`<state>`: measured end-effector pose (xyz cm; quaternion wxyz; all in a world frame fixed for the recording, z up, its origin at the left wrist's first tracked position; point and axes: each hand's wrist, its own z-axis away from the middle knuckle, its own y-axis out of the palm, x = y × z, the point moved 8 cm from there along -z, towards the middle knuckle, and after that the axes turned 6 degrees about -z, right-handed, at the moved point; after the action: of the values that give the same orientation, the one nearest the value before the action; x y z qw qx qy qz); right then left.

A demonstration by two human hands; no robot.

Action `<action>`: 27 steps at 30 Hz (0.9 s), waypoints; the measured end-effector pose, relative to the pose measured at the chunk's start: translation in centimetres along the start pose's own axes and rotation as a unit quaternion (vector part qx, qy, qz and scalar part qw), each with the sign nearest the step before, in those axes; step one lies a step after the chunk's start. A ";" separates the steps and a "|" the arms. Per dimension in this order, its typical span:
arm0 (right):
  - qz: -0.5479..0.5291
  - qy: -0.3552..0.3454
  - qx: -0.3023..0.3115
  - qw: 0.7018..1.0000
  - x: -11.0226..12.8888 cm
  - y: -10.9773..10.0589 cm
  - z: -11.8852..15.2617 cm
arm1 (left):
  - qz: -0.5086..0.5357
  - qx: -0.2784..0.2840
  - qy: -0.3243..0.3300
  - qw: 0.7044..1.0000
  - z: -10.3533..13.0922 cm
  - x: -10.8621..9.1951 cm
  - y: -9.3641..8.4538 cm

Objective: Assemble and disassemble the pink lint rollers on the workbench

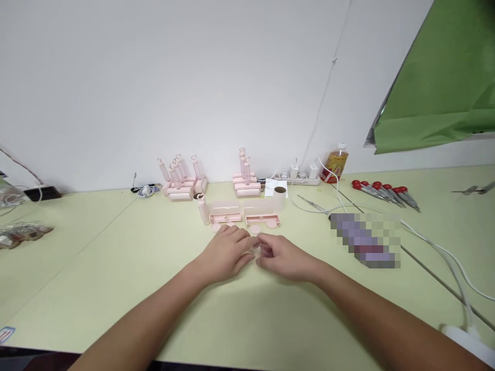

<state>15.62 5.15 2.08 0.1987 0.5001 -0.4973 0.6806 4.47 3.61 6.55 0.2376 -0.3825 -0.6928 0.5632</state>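
Note:
My left hand point(228, 253) and my right hand point(286, 256) meet over the middle of the table, fingertips almost together. A small, clear, shiny piece point(256, 250) shows between them, pinched in the fingers of both; its kind is too small to make out. Just beyond lie two open pink trays, the left tray point(225, 218) and the right tray point(263, 221), each with a clear, box-like part behind it. Pale pink discs point(272, 223) lie around their front edges. A pink tube with a heart-shaped loop point(203, 210) stands left of the trays.
Pink cases with upright tubes stand at the back in a left group point(181, 191) and a right group point(246, 189). To the right are a cardboard roll point(279, 198), a bottle point(335, 164), a power strip point(305, 181), red-capped tools point(386, 193), white cables and a blurred purple item point(361, 239).

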 end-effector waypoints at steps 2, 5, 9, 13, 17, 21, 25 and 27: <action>-0.112 0.035 0.051 0.992 -0.4 0.9 0.1 | -0.044 0.009 -0.012 0.999 0.8 1.0 0.3; -0.171 0.079 0.040 0.981 -1.4 0.6 0.1 | -0.060 -0.007 -0.054 0.997 1.4 3.2 -0.1; -0.114 0.062 -0.012 0.991 -1.7 0.0 -0.1 | -0.064 0.014 -0.075 0.995 1.3 3.3 0.2; -0.150 0.067 0.034 0.986 -1.6 2.1 0.0 | -0.053 0.051 -0.069 0.995 0.8 0.9 1.8; -0.147 0.051 0.056 0.986 -1.3 2.9 0.0 | -0.019 0.070 -0.088 0.993 0.8 0.2 2.9; -0.103 -0.013 0.056 0.993 0.0 2.3 0.2 | 0.041 0.068 -0.111 0.991 1.3 0.4 3.3; -0.052 -0.068 0.048 0.995 1.6 0.8 0.9 | 0.220 0.036 -0.159 0.962 1.5 1.3 3.2; -0.017 -0.078 -0.019 0.997 1.7 -1.6 0.9 | 0.292 -0.001 -0.185 0.938 1.5 2.3 2.9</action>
<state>16.57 4.62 4.32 0.1800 0.5560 -0.5154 0.6267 2.70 4.74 3.14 -0.0702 -0.4571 -0.5827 0.6683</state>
